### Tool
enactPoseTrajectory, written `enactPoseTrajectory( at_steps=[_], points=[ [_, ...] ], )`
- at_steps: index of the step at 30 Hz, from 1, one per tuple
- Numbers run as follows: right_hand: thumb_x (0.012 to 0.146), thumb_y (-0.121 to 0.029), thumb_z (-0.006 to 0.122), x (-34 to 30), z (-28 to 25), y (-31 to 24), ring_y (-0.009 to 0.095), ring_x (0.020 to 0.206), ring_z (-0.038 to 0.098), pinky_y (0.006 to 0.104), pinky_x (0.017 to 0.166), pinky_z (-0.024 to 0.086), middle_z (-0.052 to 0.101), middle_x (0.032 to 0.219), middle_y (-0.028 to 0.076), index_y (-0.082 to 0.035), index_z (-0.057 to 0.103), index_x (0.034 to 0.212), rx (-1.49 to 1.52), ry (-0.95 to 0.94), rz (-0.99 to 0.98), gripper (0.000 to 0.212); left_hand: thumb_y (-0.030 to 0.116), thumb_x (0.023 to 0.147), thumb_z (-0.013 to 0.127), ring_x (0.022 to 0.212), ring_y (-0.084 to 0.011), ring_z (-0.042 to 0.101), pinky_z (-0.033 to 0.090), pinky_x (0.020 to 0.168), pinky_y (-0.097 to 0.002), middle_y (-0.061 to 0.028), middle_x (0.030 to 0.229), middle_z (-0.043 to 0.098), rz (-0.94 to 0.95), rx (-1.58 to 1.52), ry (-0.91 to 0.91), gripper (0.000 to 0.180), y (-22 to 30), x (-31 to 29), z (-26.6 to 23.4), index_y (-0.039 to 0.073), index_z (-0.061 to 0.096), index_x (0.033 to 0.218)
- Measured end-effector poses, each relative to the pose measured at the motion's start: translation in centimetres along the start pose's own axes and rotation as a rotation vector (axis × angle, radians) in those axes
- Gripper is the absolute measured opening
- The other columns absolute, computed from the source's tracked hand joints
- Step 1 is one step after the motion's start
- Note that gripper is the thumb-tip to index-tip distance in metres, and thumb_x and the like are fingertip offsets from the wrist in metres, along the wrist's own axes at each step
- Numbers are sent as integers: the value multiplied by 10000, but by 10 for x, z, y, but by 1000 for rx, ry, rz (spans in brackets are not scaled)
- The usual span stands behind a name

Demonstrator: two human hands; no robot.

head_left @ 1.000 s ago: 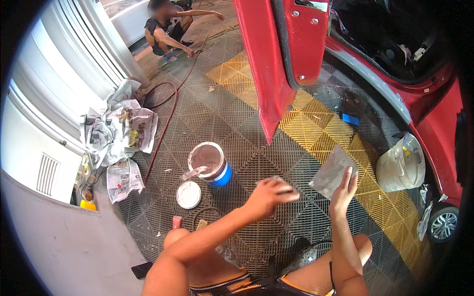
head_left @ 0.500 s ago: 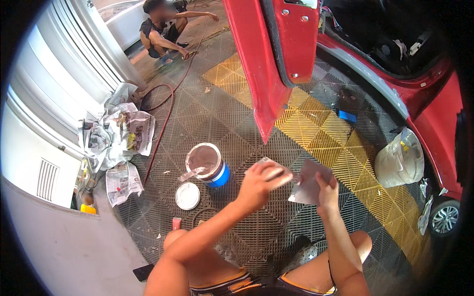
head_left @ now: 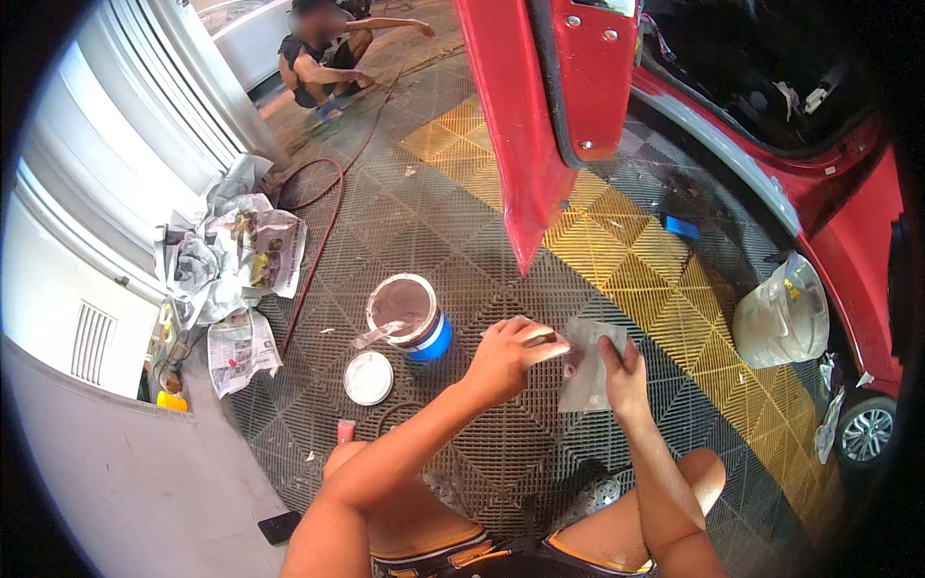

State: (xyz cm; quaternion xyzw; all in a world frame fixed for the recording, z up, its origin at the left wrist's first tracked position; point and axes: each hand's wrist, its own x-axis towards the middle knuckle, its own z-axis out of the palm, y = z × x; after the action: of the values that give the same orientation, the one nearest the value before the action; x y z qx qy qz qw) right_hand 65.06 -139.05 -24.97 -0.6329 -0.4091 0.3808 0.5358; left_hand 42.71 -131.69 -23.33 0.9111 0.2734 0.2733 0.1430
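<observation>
My left hand (head_left: 513, 358) is closed around a thin, pale spreader (head_left: 555, 351), mostly hidden by the fingers and seen nearly edge-on. My right hand (head_left: 626, 382) grips a flat grey mixing plate (head_left: 585, 390) by its right edge, thumb on the top face. A small pinkish dab of filler (head_left: 568, 370) sits at the plate's left side, close to the spreader. To the left stands an open tub (head_left: 431, 340) of greyish-pink paste with a flat stick (head_left: 377, 334) lying across its rim. Its white lid (head_left: 368, 378) lies on the floor beside it.
A red car door (head_left: 520, 193) juts down ahead of me. A clear bucket (head_left: 782, 313) and a blue block (head_left: 680, 226) are at right. Crumpled newspaper (head_left: 241, 352), a red hose (head_left: 332, 231) and a pinkish tube (head_left: 345, 431) lie at left; a person (head_left: 323, 63) squats beyond.
The plate has tilted and shifted slightly left and down, its face now paler. My left hand has turned, bringing the spreader nearly edge-on near the plate's left edge.
</observation>
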Motion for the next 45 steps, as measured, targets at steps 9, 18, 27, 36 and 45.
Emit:
enactPoseTrajectory(
  at_steps=[9,18,27,36,45],
  points=[
    [1064,-206,572,-11,9,-17,221,867,648,367,807,512,710,950,162,56,643,1108,-65,-28,-10,275,-36,644,661,1134,-300,632,523,904,-470,-22,1170,663,-28,-58,-4,667,9,-5,12,257,701,1243],
    [1084,-319,579,19,-25,-43,131,1005,541,292,923,452,649,1104,67,86,588,1208,184,419,-141,423,-67,657,632,1079,-295,654,511,908,-448,-11,1215,696,146,30,-214,665,0,-20,16,258,721,1230],
    [1047,-242,593,4,-15,-31,244,975,697,419,928,574,703,1100,107,-23,617,1184,863,59,557,260,-108,780,707,1225,-382,589,500,1025,-460,-159,1324,591,63,-335,41,622,61,13,4,106,643,1361],
    [1026,-244,655,6,-22,-47,175,1008,652,352,911,532,710,1096,69,-2,622,1214,546,149,303,308,-129,728,552,1107,-318,664,534,982,-422,-97,1154,710,-5,-63,95,622,11,11,-7,140,693,1271],
    [1030,-258,628,7,-2,-15,240,841,720,371,778,546,740,916,167,47,625,1146,-96,67,-32,326,-105,735,600,991,-339,696,571,852,-432,-100,1063,709,136,-80,5,495,22,12,3,135,724,1150]
  ],
)
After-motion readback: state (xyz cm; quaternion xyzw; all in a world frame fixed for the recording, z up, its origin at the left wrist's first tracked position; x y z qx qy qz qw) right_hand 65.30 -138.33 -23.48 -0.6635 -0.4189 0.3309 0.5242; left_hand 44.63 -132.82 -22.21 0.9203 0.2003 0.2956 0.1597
